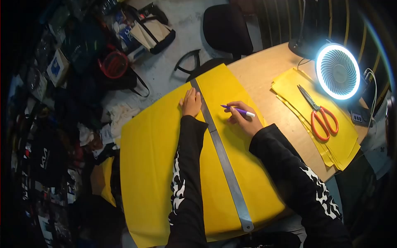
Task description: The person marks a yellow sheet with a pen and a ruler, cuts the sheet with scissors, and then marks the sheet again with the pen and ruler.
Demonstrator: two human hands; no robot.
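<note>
A large yellow sheet (157,157) covers much of the table and hangs past its left and near edges. Across it lies a long metal ruler (225,161), running from the far edge down to the near edge. My left hand (192,103) lies flat with fingers stretched out, pressing at the ruler's far end. In my right hand (246,118) is a purple marker (237,110) with a white end, gripped between thumb and fingers. Its tip points left, close over the sheet to the right of the ruler.
Orange-handled scissors (324,122) rest on a stack of yellow pieces (341,142) at the right of the wooden table (262,74). Behind them stands a lit round fan lamp (338,71). A black chair (227,31) is beyond the table. Bags and clutter (153,35) fill the floor at left.
</note>
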